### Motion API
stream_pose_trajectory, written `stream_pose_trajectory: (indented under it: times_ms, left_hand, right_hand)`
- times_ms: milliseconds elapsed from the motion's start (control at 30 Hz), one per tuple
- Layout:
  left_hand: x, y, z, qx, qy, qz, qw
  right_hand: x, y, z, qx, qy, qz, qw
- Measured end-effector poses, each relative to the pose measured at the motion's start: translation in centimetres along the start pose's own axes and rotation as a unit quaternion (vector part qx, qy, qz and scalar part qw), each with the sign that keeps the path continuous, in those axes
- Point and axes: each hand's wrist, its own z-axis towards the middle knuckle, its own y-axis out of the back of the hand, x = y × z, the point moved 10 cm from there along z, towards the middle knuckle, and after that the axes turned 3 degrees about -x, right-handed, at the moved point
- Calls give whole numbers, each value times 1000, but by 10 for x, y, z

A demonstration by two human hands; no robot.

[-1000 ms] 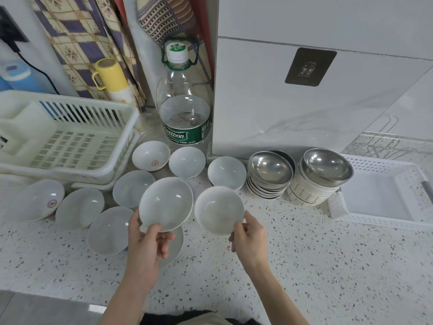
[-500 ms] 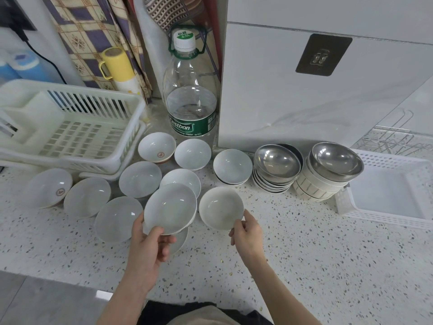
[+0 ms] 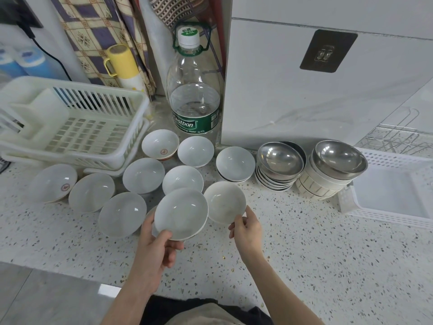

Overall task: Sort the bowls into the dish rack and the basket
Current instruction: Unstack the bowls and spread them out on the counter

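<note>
The person stands at the speckled worktop [image 3: 304, 242] with a bowl in each hand. The left hand [image 3: 154, 252] grips a pale bluish bowl [image 3: 181, 213] by its near rim, thumb over the edge, fingers curled beneath, lifted clear of the surface. The right hand [image 3: 246, 228] pinches the near rim of a whiter bowl [image 3: 225, 205], just right of the first; whether that one is off the worktop I can't tell.

Taking the big water bottle [image 3: 194, 90] as the marker: the cream dish rack [image 3: 77, 123] sits to its left and holds no bowls that I can see. The white basket [image 3: 393, 191] sits far to its right, and the part in view looks bare too. In front of the bottle and leftwards, loose ceramic bowls [image 3: 143, 174] are spread over the worktop, two with a red mark inside. To the bottle's right stand a stack of steel bowls [image 3: 278, 167] and, just beside it, a steel-topped stack of striped bowls [image 3: 332, 172], close against the basket.

So the sorting looks barely begun: nothing placed, two bowls in hand, every other bowl and both stacks waiting
</note>
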Motion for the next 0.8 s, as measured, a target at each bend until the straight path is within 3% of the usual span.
stream_pose_trajectory:
  times_ms: [300,600,800]
  left_hand:
    - [5,-15,-14,69,-8,81,994]
    - [36,-39,-27,167,9,180,969]
    - [51,-43,-24,178,-3,208,962]
  right_hand:
    - [-7,7,-8,-7,-50,36,998]
    - [-10,25,-58,42,-2,41,998]
    - [-29,20,-73,59,8,-74,996]
